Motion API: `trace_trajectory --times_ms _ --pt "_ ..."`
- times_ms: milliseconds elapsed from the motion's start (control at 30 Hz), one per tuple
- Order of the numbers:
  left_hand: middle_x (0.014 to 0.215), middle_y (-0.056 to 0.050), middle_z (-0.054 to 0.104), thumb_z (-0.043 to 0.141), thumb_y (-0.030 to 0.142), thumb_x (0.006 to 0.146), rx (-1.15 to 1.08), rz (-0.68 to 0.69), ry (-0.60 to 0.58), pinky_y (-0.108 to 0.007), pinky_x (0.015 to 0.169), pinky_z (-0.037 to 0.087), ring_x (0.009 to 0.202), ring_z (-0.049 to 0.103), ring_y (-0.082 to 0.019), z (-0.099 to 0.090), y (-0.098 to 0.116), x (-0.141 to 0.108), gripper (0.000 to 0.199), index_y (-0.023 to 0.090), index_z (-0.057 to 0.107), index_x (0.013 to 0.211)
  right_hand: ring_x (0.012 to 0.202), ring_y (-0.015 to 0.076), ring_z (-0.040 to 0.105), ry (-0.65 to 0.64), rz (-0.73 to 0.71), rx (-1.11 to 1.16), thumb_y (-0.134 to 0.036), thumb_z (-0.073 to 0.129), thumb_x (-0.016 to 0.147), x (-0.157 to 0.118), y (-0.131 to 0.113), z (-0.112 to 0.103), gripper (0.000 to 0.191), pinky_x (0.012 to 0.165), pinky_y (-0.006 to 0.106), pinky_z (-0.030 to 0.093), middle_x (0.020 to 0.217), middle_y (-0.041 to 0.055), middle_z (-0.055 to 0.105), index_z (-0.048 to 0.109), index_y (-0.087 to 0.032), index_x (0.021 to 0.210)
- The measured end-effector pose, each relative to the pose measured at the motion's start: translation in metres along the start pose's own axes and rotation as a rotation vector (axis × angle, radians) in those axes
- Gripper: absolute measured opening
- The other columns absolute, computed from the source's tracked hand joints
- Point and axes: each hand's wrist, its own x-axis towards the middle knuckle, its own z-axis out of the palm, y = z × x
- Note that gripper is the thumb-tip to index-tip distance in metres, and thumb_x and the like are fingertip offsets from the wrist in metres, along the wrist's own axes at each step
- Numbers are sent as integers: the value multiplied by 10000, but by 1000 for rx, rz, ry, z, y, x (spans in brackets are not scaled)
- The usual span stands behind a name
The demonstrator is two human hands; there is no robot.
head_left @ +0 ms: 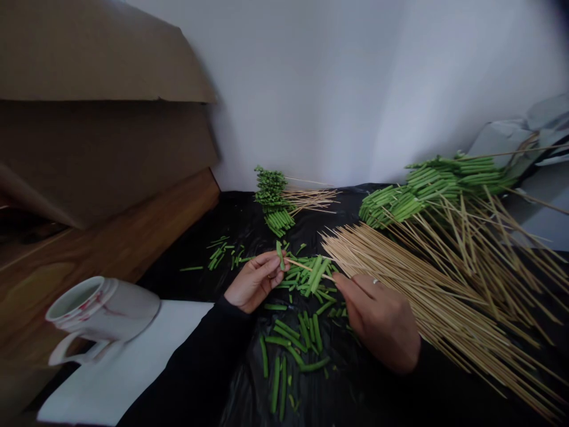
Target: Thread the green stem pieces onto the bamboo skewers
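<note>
At the far left a mug (128, 309) leans on a white sheet (102, 394); a sleeve brushing it could tip it over, as its base does not look flat. Next comes the left hand (253, 281), nearly closed, thumb and fingers pinching a short green piece (280, 252) at the end of a thin skewer (299, 264). If the skewer pushed through too hard or off-centre, the piece might split, or the point might prick a fingertip just behind it. Beyond that hand, a bundle of threaded greens (273, 196) lies by the wall. Between the hands, more green pieces (316, 274) sit crosswise on the skewer and could slide or twist if it tilted, above loose cut pieces (311, 332) scattered on black plastic (164, 267). The right hand (382, 320) is closed, gripping the skewer's other part; squeezing unevenly could bend it. Beside it, bare sticks (427, 284) fan out, and a snagged sleeve could scatter them, while further right threaded stems (427, 184) lie heaped, their sticks crossing enough to tangle if one were pulled
</note>
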Motion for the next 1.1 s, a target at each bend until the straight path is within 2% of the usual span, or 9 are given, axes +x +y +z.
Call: trace_trajectory --times_ms 467,733,867,1100 --pt "741 -60 709 869 211 568 79 7 48 -153 607 498 688 630 -101 1 -2 1 329 96 753 853 598 127 458 -11 -19 -55 -143 429 917 -3 1 2 286 558 300 267 699 20 551 659 -144 1087" --pt "719 -56 696 855 246 591 220 36 19 -193 638 463 668 599 -100 -6 -1 2 245 107 754 767 601 141 442 -47 -36 -47 -122 417 905 0 0 -4 283 559 314 252 705 19 553 662 -145 1044" --pt "720 -52 689 839 268 617 283 21 -19 -205 657 450 661 579 -94 -9 -2 3 242 108 753 776 584 148 414 -49 -59 -28 -104 418 893 1 -1 -5 277 558 324 245 685 11 535 667 -143 1009" --pt "728 -59 690 831 268 628 320 33 -9 -200 640 444 651 570 -92 -7 -5 3 244 103 749 788 586 144 401 -58 -53 -35 -80 401 878 0 -2 -1 296 559 322 241 688 9 528 659 -141 1010"
